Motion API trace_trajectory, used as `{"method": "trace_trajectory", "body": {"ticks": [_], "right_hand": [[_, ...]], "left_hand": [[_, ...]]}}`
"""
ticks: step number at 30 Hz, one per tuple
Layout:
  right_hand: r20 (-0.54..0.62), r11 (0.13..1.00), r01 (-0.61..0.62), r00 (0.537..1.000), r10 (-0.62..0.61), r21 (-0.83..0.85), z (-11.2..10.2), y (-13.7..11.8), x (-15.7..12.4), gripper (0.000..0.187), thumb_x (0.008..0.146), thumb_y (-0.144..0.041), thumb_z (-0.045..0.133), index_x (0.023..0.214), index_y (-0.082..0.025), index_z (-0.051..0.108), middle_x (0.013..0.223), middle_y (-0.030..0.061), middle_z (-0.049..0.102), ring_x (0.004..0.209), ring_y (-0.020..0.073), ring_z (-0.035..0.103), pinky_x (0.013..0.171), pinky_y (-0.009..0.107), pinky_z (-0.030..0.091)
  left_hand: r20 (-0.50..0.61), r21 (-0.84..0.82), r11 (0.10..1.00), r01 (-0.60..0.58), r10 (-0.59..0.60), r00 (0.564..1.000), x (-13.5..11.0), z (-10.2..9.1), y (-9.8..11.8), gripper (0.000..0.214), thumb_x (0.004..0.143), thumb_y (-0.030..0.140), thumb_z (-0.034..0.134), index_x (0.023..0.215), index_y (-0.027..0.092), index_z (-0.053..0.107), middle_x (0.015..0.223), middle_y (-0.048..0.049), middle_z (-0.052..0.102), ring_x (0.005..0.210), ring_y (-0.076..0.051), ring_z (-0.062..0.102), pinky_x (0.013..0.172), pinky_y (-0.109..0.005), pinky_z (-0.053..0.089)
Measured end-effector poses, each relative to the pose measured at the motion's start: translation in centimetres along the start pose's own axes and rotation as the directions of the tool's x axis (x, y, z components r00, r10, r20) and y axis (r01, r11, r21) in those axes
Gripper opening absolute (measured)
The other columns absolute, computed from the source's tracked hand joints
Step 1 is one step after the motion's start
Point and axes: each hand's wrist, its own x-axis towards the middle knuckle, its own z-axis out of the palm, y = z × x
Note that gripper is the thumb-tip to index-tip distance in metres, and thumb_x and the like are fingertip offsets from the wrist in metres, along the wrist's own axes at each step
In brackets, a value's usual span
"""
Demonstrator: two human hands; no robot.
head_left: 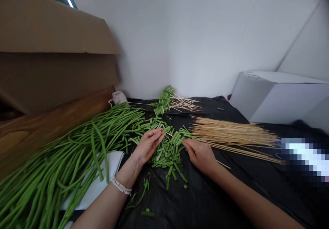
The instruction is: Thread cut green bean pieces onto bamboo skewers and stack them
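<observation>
My left hand (148,144) pinches a short cut piece of green bean (165,131) at the tip of a thin bamboo skewer (223,164). Between thumb and fingers, my right hand (202,154) grips that skewer, whose rear end sticks out behind the hand to the right. Several bean pieces (177,139) sit in a row along the skewer between the hands. Below both hands lies a loose heap of cut bean pieces (166,156), partly hidden by my left hand.
Long whole green beans (64,160) cover the left side, partly over a white sheet (110,164). Loose skewers (233,133) lie right. Filled skewers (167,97) are stacked at the back near a mug (119,98). A cardboard box (56,34) and white box (277,95) flank the black-covered table (200,194).
</observation>
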Motion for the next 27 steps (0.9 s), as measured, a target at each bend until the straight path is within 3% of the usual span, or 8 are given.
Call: {"method": "trace_trajectory", "body": {"ticks": [7, 12, 17, 27], "right_hand": [[-0.010, 1.000, 0.010, 1.000, -0.010, -0.012, 0.07, 0.07, 0.01, 0.025, 0.095, -0.024, 0.040, 0.091, -0.020, 0.065, 0.089, 0.0041, 0.071, 0.078, 0.0154, 0.065, 0.073, 0.023, 0.043], [-0.021, 1.000, 0.013, 1.000, -0.013, -0.009, 0.02, 0.02, 0.02, 0.024, 0.094, -0.022, 0.041, 0.092, -0.020, 0.065, 0.088, 0.0043, 0.071, 0.078, 0.0155, 0.066, 0.072, 0.023, 0.043], [-0.011, 1.000, 0.005, 1.000, -0.005, 0.004, -0.01, 0.05, 0.01, 0.024, 0.095, -0.023, 0.041, 0.092, -0.020, 0.065, 0.088, 0.0043, 0.071, 0.080, 0.0158, 0.065, 0.074, 0.023, 0.043], [0.006, 1.000, -0.002, 1.000, 0.002, -0.003, -0.09, 0.01, 0.04, 0.025, 0.095, -0.023, 0.040, 0.091, -0.020, 0.064, 0.088, 0.0038, 0.071, 0.079, 0.0157, 0.065, 0.072, 0.023, 0.043]], "left_hand": [[0.030, -0.013, 0.999, 0.033, -0.032, 0.999, -0.04, 0.02, 0.07, 0.014, 0.073, 0.008, 0.073, 0.086, 0.011, 0.073, 0.079, -0.0039, 0.072, 0.075, -0.009, 0.068, 0.074, -0.013, 0.053], [0.100, 0.073, 0.997, 0.032, -0.039, 0.994, -0.26, -0.01, -0.12, 0.023, 0.067, 0.014, 0.079, 0.089, 0.012, 0.073, 0.072, -0.0017, 0.070, 0.064, -0.006, 0.065, 0.062, -0.011, 0.052], [0.130, 0.167, 0.985, 0.039, -0.061, 0.990, -0.52, 0.18, -0.62, 0.029, 0.061, 0.018, 0.083, 0.087, 0.012, 0.073, 0.077, -0.0029, 0.072, 0.068, -0.010, 0.068, 0.067, -0.016, 0.055], [0.065, 0.051, 0.997, 0.063, -0.066, 0.996, -0.19, -0.14, -0.42, 0.022, 0.069, 0.008, 0.076, 0.090, 0.011, 0.072, 0.080, -0.0046, 0.072, 0.074, -0.010, 0.068, 0.073, -0.015, 0.055]]}}
